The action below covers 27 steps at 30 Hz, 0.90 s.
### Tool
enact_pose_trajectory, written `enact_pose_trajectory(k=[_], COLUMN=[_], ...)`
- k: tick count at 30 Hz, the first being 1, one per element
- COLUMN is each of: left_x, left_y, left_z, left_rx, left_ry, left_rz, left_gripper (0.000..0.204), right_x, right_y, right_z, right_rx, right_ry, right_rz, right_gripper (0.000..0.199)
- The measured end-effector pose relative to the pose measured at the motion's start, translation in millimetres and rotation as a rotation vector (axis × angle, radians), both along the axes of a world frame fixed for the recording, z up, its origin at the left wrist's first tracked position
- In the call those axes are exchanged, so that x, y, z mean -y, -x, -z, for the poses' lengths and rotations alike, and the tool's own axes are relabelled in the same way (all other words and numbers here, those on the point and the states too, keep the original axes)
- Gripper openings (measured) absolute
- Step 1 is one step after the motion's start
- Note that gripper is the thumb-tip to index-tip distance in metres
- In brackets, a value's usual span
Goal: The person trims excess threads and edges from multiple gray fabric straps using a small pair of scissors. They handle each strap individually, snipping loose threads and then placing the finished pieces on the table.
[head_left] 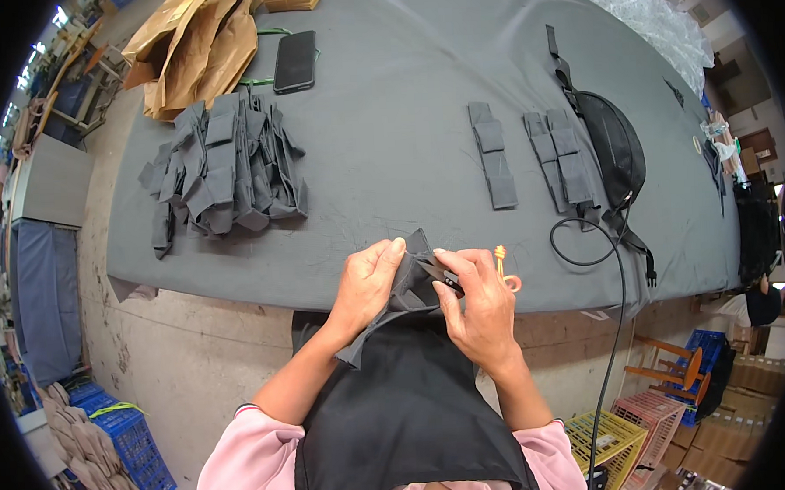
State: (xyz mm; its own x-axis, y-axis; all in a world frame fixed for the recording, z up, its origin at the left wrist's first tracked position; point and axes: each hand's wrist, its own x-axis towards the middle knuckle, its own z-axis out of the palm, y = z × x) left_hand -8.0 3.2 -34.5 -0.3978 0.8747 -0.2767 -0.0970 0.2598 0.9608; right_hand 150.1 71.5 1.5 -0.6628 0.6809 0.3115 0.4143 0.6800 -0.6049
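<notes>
Both forearms rise from the lower edge, sleeves of pink fabric pushed up near the elbows, and converge toward the centre. The left hand [372,279] is raised with fingers curled and the thumb extended upward, pinching closed. The right hand [481,304] is flexed at the wrist, fingers closed in a grip, knuckles facing outward. The hands sit just beside each other.

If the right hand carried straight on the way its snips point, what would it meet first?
Probably the grey fabric piece held by the left hand; the right hand's snips already sit at it.
</notes>
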Motion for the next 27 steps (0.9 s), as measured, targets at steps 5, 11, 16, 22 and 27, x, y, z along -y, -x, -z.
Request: enact_pose_trajectory(k=[5,11,16,22,27], left_x=[0.4,1.0,2.6,4.3,4.8], left_y=[-1.8,2.0,0.7,-1.0,-0.6], left_z=[-0.1,4.5,0.4,0.2,0.8], left_rx=[-0.008,0.170,0.142,0.162,0.185], left_ry=[-0.014,-0.014,0.024,0.012,0.036], left_rz=[0.003,0.064,0.091,0.091,0.095], left_gripper=[0.037,0.035,0.035,0.035,0.035], right_x=[-1.3,-0.2,-4.4,-2.1,-0.2], right_y=[-2.7,-9.4,-8.4,-4.8,-5.0], right_z=[-8.6,-15.7,-16.7,-15.0,-7.9], right_rx=[0.047,0.025,0.030,0.027,-0.010], right_ry=[-0.107,-0.137,-0.136,-0.243,-0.292], right_rz=[-0.034,-0.021,-0.073,-0.079,-0.074], right_gripper=[0.037,0.034,0.034,0.035,0.034])
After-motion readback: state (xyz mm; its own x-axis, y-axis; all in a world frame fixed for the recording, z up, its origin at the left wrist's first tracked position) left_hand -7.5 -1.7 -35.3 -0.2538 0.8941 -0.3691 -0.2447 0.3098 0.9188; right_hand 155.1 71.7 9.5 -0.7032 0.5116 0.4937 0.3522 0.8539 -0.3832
